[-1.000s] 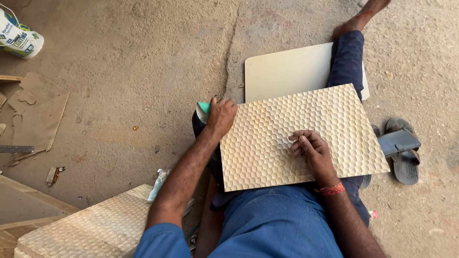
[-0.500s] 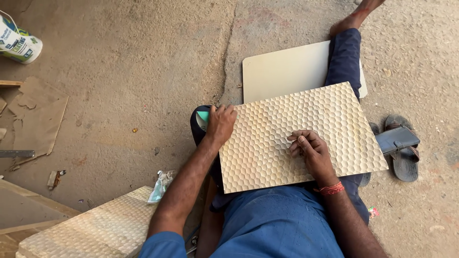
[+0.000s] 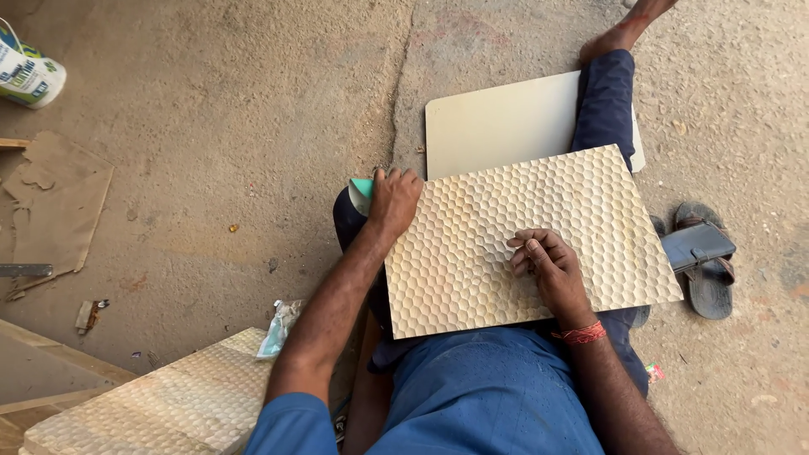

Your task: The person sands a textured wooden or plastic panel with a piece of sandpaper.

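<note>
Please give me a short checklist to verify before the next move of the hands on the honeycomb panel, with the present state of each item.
1. Honeycomb panel lies supported on the lap: ok.
2. Left hand grips the panel's upper left corner: ok.
3. Right hand rests with curled fingers on the carved face: ok.
4. What the right hand holds against the surface: cannot tell, the fingers hide it.
5. Plain flat board stays under the leg, clear of the hands: ok.
6. Sandal sits apart from the panel edge: ok.

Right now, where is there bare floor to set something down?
Bare concrete floor lies between the white paint can and the plain cream board. It is crowded around the honeycomb-carved wooden panel on the lap, under the left hand and right hand.
</note>
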